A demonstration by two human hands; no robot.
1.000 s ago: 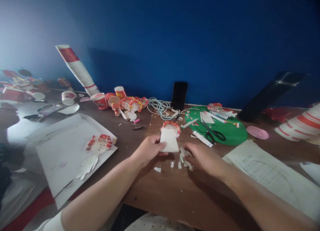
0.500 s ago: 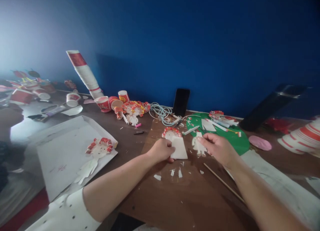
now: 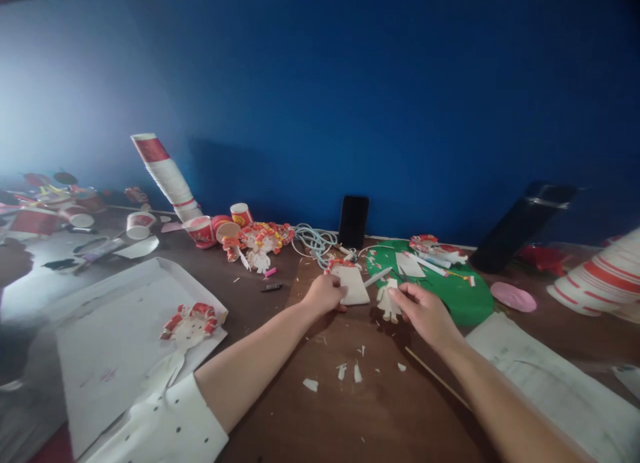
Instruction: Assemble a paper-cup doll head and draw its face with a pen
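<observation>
Between the thumb and fingers of my left hand (image 3: 325, 293) is a blank white piece of card (image 3: 354, 285). Behind it, a paper ring with red and white edging (image 3: 340, 263) is partly covered by the card. My right hand (image 3: 423, 309) pinches a small white paper doll cutout (image 3: 388, 301) by its side, just right of the card. A white pen-like stick (image 3: 379, 277) lies between the two, touching the green disc's edge. White paper scraps (image 3: 357, 373) are scattered on the brown board (image 3: 345, 416) in front of my hands.
A black phone (image 3: 354, 221) leans on the blue wall beside a coiled pale cable (image 3: 315, 241). Right are a green disc (image 3: 470, 299), a dark bottle (image 3: 523, 226) and a thin wooden stick (image 3: 437, 377). Left stand stacked paper cups (image 3: 170, 176) and a white tray (image 3: 115, 343).
The card in my left hand has moved back over the red-edged ring, covering more of it. My right hand still holds the doll cutout. The camera view has shifted slightly.
</observation>
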